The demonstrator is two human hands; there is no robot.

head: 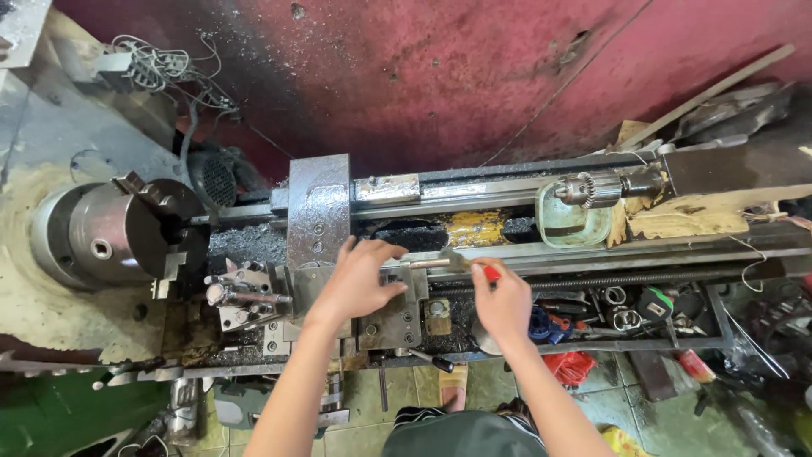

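While the left hand [359,283] rests spread on the lathe carriage [385,309], right hand [505,303] clamps a red-handled tool [463,265] over the bedway; slip risk: swarf, oily metal, chuck [127,233] close by.

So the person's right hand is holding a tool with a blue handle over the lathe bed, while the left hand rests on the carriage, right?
Not quite: the handle is red, not blue. The head view shows the right hand gripping a red-handled tool over the lathe bed, while the left hand rests on the carriage, as you said.
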